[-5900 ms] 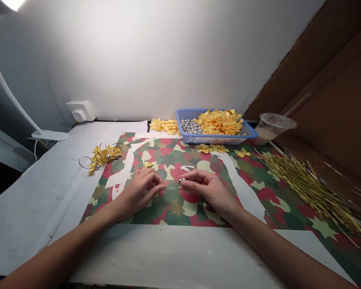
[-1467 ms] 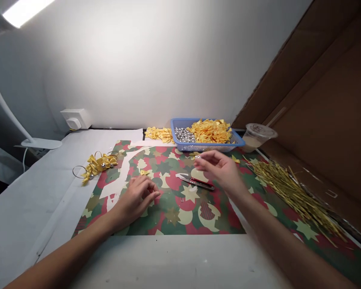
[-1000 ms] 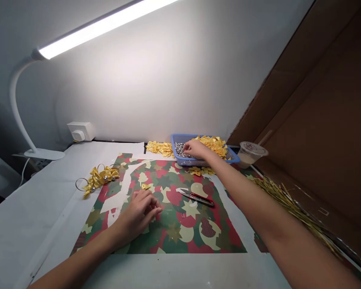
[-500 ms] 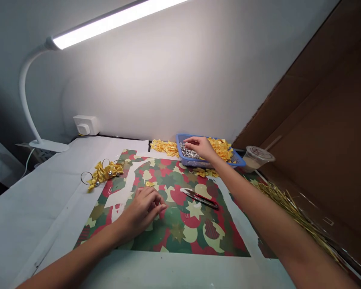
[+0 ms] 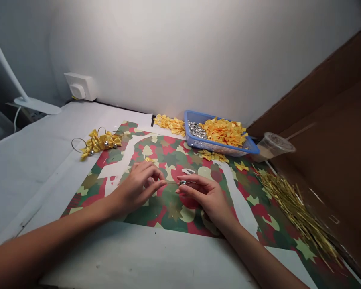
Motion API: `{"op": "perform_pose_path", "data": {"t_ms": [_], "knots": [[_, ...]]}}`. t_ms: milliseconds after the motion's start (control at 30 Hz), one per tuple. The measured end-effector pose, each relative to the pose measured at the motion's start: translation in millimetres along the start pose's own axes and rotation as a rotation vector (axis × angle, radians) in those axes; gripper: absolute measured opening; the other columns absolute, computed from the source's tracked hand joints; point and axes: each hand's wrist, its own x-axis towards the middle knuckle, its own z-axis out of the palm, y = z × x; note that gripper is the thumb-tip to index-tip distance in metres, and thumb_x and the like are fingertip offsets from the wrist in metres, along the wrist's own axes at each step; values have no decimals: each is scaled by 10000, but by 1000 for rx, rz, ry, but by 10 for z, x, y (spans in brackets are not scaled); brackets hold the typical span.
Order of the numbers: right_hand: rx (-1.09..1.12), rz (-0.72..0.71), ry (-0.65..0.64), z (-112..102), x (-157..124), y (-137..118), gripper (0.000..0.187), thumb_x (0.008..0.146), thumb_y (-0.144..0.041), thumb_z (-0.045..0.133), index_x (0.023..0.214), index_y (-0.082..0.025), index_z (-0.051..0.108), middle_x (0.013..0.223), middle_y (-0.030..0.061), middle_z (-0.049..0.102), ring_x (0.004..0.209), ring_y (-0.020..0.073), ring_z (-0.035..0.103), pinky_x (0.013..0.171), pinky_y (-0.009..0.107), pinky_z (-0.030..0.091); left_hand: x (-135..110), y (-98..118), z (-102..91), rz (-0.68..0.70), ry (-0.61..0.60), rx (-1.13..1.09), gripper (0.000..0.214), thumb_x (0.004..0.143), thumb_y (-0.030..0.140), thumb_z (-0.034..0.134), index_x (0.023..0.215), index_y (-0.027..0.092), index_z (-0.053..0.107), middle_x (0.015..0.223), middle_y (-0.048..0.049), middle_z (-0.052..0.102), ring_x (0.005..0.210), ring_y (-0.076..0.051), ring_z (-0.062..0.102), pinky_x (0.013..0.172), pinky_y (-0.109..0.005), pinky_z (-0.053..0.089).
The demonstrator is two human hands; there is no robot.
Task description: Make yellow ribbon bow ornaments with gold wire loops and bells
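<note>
Both my hands rest on a sheet of red, green and cream patterned paper at the table's middle. My right hand pinches a small silver bell between thumb and forefinger. My left hand is closed in a pinch just left of the bell, fingertips nearly touching my right hand's; what it holds is too thin to make out. A small yellow bow lies just beyond my left hand.
A blue basket at the back holds silver bells and yellow bows. More bows lie left of it. Finished bows on rings sit at left, gold strips at right, a plastic cup beside cardboard.
My right hand came back from the blue basket to the middle of the paper with a silver bell. The snips are no longer in sight. My left hand stayed put.
</note>
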Motion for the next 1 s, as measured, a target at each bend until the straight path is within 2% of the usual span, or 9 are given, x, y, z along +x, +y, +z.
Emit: {"op": "perform_pose_path", "data": {"t_ms": [100, 267, 467, 633, 800, 1000], "knots": [[-23, -16, -27, 7, -34, 10, 288, 650, -413, 790, 853, -214, 744, 691, 37, 711, 671, 180, 690, 535, 245, 556, -17, 10, 40, 13, -22, -9, 159, 932, 223, 480, 783, 178, 510, 773, 4, 572, 692, -126, 510, 758, -315, 390], [-62, -107, -141, -42, -79, 62, 187, 739, -353, 746, 913, -284, 758, 803, 2, 661, 690, 123, 671, 638, 229, 577, -18, 60, 59, -27, -43, -46, 155, 925, 215, 477, 776, 183, 503, 762, 5, 555, 694, -125, 497, 732, -297, 407], [-122, -89, -209, -117, -99, 113, 236, 829, -356, 662, 1049, -296, 723, 866, 13, 645, 715, 122, 674, 693, 250, 584, -19, 176, 51, -198, -57, -373, 156, 925, 253, 459, 797, 176, 504, 784, -4, 570, 627, -96, 493, 586, -230, 411], [-57, -19, -228, -101, -106, 113, 305, 840, -408, 639, 1114, -284, 693, 903, 25, 706, 728, 138, 694, 751, 294, 592, -30, 258, 53, -243, -81, -528, 125, 920, 232, 467, 829, 174, 530, 828, -24, 607, 739, -113, 554, 630, -228, 435], [-73, -45, -242, -71, -107, 97, 331, 857, -436, 605, 1148, -296, 678, 1060, 40, 658, 832, 158, 690, 776, 289, 591, -32, 234, 78, -334, -115, -566, 143, 919, 272, 467, 830, 178, 528, 798, -16, 590, 702, -113, 548, 612, -227, 449], [-111, -81, -180, -64, -103, 84, 267, 839, -365, 644, 1090, -291, 699, 974, 21, 682, 762, 141, 686, 767, 286, 581, -49, 186, 96, -319, -146, -576, 161, 931, 306, 466, 891, 178, 555, 839, -27, 605, 775, -126, 578, 686, -244, 482]]}}
